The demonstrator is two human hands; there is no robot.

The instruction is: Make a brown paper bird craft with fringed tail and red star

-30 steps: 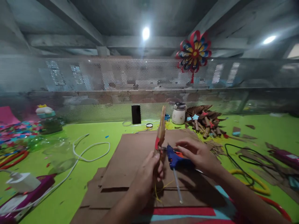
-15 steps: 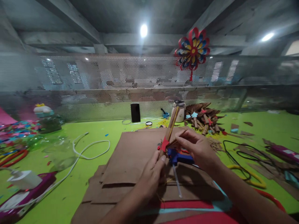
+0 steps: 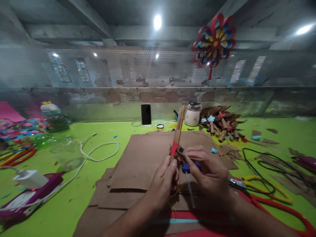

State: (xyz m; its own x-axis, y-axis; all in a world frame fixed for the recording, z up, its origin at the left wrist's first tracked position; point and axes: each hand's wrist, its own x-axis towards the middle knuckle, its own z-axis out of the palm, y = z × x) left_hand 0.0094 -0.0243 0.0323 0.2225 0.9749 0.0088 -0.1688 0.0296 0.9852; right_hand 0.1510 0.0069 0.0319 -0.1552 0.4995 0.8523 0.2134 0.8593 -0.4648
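Observation:
My left hand (image 3: pixel 163 183) is closed round the lower end of a brown paper craft piece (image 3: pixel 177 131) that stands upright, with a red star (image 3: pixel 174 148) stuck on it and a yellow string along it. My right hand (image 3: pixel 209 172) pinches a small brown paper strip (image 3: pixel 184 155) against that piece just beside the star. A blue glue gun (image 3: pixel 187 168) lies on the stacked brown cardboard sheets (image 3: pixel 143 161) under my right hand, its clear glue stick (image 3: pixel 190 191) pointing toward me.
A pile of finished brown paper pieces (image 3: pixel 221 123) and a white jar (image 3: pixel 193 116) lie at the back right. A black phone (image 3: pixel 146 114) stands against the mesh wall. A white cable (image 3: pixel 98 154) and charger (image 3: pixel 31 178) lie left; red and yellow scissors (image 3: pixel 266 194) lie right.
My right hand left the glue gun on the cardboard, picked up a brown strip and brought it to the upright piece. The piece tilted slightly right in my left hand.

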